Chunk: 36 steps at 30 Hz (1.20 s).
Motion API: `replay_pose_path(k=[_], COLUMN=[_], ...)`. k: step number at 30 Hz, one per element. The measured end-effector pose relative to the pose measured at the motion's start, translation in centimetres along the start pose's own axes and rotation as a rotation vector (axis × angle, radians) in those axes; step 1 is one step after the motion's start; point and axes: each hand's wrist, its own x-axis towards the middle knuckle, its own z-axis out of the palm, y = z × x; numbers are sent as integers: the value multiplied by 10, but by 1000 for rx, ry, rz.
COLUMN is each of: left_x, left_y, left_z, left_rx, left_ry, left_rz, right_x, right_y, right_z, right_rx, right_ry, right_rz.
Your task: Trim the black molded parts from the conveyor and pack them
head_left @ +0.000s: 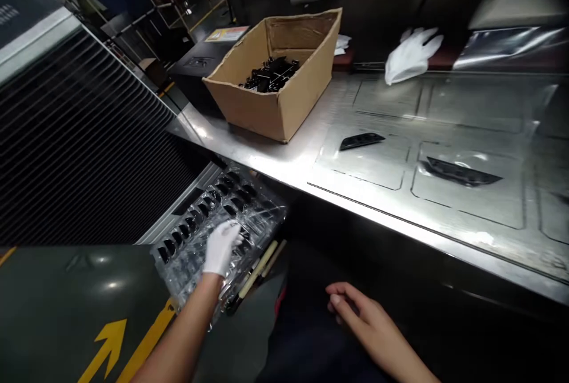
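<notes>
My left hand [222, 246], in a white glove, reaches over a clear plastic tray [189, 264] holding several black parts. Its fingers are bent down at the tray's pockets, and whatever they pinch is too small to make out. Bare and away from the bench, my right hand [355, 312] hovers over my dark clothing with its fingers loosely curled and nothing visible in them. On the metal bench lie one black part [362, 141] and, farther right, a longer black part [462, 172].
A cardboard box [253, 111] with black pieces inside stands on the bench [284, 163]. A white glove [411, 57] rests at the bench's back edge. Left of the tray is a black ribbed panel [80, 134]. Pale sticks [258, 270] lie beside the tray.
</notes>
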Motion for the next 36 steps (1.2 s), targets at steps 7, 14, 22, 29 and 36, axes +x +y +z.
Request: replay_pose_path(k=[7,14,22,29,36], left_x=[92,91,59,-50,-86], left_y=[-24,-23,17,140,261], left_z=[-49,-51,-28,101,249], left_rx=[242,722,880,423,878], left_ry=[211,270,265,-145,-595], left_rz=[-74,-47,129,1370,1698], right_x=[4,4,-11,-27,-48], right_y=[5,23,42,59,68], right_z=[-14,-16,-28,-39,-29], right_rx=[-266,-234,-160,-94,-51], right_ry=[28,105,238,384,445], right_rz=[-42,-11,-99,-137,-160])
